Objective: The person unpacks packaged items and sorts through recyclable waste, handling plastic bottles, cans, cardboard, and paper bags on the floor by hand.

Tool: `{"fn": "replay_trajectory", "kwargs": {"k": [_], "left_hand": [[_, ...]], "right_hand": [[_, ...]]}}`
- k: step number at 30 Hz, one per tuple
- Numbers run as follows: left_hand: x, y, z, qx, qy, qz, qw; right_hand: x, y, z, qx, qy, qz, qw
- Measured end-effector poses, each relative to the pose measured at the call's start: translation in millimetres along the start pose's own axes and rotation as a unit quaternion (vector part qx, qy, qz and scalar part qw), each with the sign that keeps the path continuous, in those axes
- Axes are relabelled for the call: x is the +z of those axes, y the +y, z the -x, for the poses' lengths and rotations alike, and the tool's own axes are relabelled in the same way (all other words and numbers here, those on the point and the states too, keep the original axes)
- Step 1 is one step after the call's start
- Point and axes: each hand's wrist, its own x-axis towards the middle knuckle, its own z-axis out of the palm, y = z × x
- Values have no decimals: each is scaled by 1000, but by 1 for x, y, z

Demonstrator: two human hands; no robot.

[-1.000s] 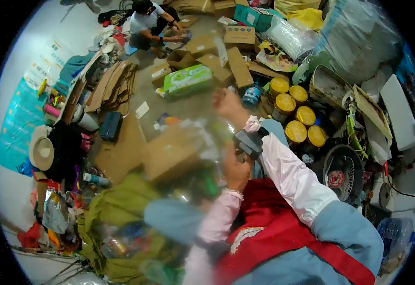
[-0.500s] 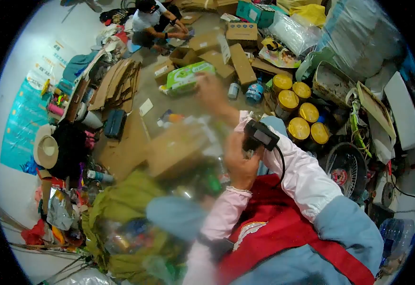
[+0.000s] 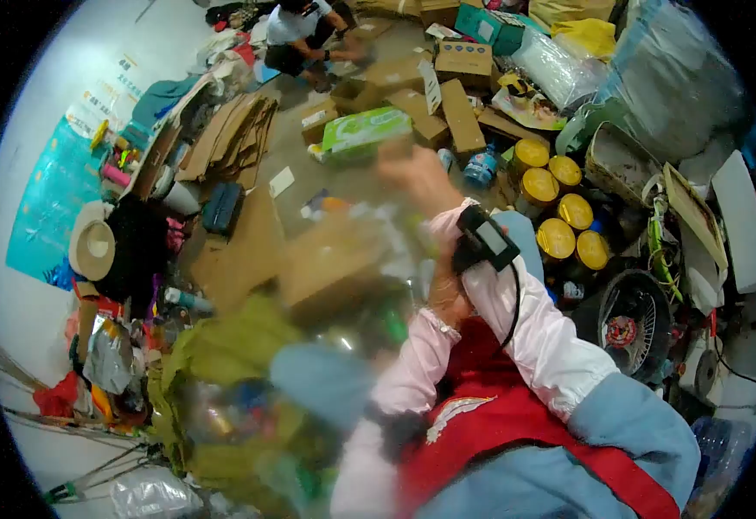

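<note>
My right hand [image 3: 414,173] is stretched forward over the floor, below the green-and-white package [image 3: 365,134]. It is blurred, but its fingers look curled in and nothing shows in them. A black device [image 3: 487,242] with a cable is on the right wrist, over the white-pink sleeve [image 3: 542,324]. Against the underside of that wrist lies my left hand [image 3: 447,290], its fingers mostly hidden behind the sleeve and smeared. A blurred cardboard box [image 3: 330,264] stands left of both hands. Red cloth [image 3: 481,398] covers my lap.
A person [image 3: 304,39] crouches at the top. Yellow-lidded containers [image 3: 558,238], a blue bottle [image 3: 481,166] and a black fan [image 3: 624,324] are at right. Flattened cardboard [image 3: 231,138] leans at left. An olive sack [image 3: 239,346] with mixed items lies at lower left.
The view has shifted, moving the surroundings right and slightly down. My left hand has gone from the front of the wrist device to behind the wrist. The device has turned.
</note>
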Motion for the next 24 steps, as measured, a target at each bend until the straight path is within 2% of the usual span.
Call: {"fn": "replay_trajectory", "kwargs": {"k": [2, 4, 5, 7, 8, 9, 10, 13, 16, 18, 19, 20, 23, 24], "left_hand": [[0, -5, 4, 27, 67, -2, 997], [6, -9, 5, 57, 106, -37, 992], [-14, -7, 5, 29, 80, -71, 994], [-39, 9, 0, 35, 144, -237, 960], [-30, 33, -3, -4, 151, -219, 964], [-7, 59, 0, 94, 158, -236, 954], [-32, 98, -1, 115, 174, -236, 949], [-33, 178, 14, 218, 234, -254, 913], [-37, 230, 26, 279, 299, -323, 853], [-72, 264, 28, 261, 367, -564, 692], [-61, 269, 33, 243, 388, -667, 588], [-58, 258, 41, 261, 399, -759, 442], [-57, 255, 60, 102, 298, -948, 47], [-56, 253, 66, 79, 266, -961, -2]], "right_hand": [[9, -3, -15, 174, 142, -162, 961], [14, -6, -38, 303, 319, -345, 829], [12, -6, -48, 324, 347, -359, 804], [8, -16, -46, 321, 286, -273, 861], [5, -24, -43, 301, 232, -195, 904], [9, -36, -38, 280, 183, -116, 935], [13, -51, -34, 258, 138, -44, 955], [30, -83, -11, 229, 14, 112, 967], [59, -91, 36, 248, -135, 122, 951], [76, -93, 64, 252, -255, 90, 929], [87, -92, 78, 275, -269, 80, 919], [95, -97, 86, 281, -302, 83, 907], [113, -95, 99, 225, -374, 69, 897], [118, -96, 99, 232, -381, 69, 892]]}}
